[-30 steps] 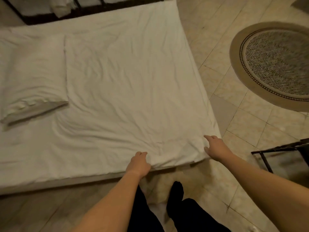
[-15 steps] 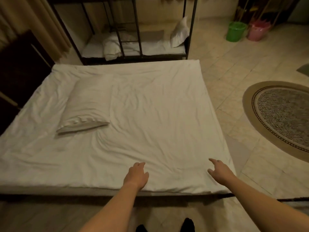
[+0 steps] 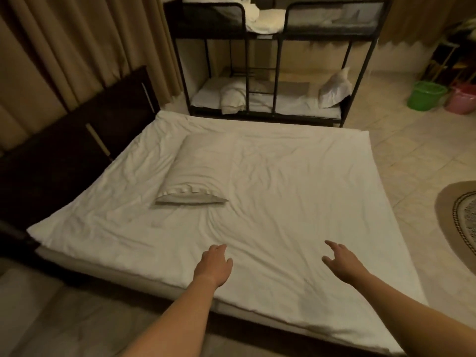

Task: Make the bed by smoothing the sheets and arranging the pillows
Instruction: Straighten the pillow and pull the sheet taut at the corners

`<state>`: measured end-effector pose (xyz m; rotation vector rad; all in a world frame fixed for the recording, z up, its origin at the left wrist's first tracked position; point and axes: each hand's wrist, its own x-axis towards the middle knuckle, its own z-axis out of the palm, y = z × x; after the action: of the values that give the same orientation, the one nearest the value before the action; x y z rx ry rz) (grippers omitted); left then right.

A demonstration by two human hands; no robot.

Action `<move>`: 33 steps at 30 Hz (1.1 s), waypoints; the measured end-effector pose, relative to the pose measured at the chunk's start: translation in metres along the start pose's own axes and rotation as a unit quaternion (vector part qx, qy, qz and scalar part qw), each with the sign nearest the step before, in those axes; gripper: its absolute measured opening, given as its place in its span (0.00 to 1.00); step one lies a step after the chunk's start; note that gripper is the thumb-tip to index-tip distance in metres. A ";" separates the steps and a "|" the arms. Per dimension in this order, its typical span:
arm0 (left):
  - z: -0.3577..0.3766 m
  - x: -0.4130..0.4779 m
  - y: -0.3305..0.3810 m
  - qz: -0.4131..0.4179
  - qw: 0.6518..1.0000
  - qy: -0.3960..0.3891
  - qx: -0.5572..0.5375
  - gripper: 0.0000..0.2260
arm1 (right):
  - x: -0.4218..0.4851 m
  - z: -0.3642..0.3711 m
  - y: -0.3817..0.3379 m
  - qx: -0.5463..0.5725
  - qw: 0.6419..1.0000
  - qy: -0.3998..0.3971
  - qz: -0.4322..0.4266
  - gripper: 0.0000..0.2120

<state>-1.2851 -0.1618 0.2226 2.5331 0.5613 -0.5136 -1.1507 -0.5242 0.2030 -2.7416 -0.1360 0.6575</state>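
Sheet (image 3: 283, 202): showing plain white all over, creases shading to soft grey.
Pillow (image 3: 201, 168): matching in white, its open end looking grey-beige.
Headboard (image 3: 64, 155): sitting very dark brown, carrying two pale strips.
Curtains (image 3: 77, 42): hanging in plain tan.
Bunk frame (image 3: 278, 73): standing out in black.
Bucket (image 3: 425, 95): glowing bright green.
Second bucket (image 3: 461, 100): coming through pink.
Floor tiles (image 3: 407, 163): reading as mottled cream.
Rug (image 3: 458, 222): wearing a tan border, a dark dotted ring and speckled grey inside.

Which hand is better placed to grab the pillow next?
Probably the left hand: it is over the sheet, nearly in line with the pillow, open and empty. The right hand, also open, is farther off to the side.
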 end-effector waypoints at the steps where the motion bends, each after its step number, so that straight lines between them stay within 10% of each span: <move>1: -0.009 -0.001 -0.012 -0.005 1.000 0.006 -0.002 0.27 | 0.003 0.004 -0.017 0.001 1.000 0.001 -0.008 0.30; 33: -0.231 0.145 -0.336 -0.087 0.995 0.058 -0.004 0.27 | 0.162 0.107 -0.449 -0.015 0.992 -0.012 -0.126 0.34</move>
<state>-1.2645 0.2705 0.2164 2.5315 0.8305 -0.4257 -1.0638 -0.0436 0.1907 -2.6822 -0.4931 0.6201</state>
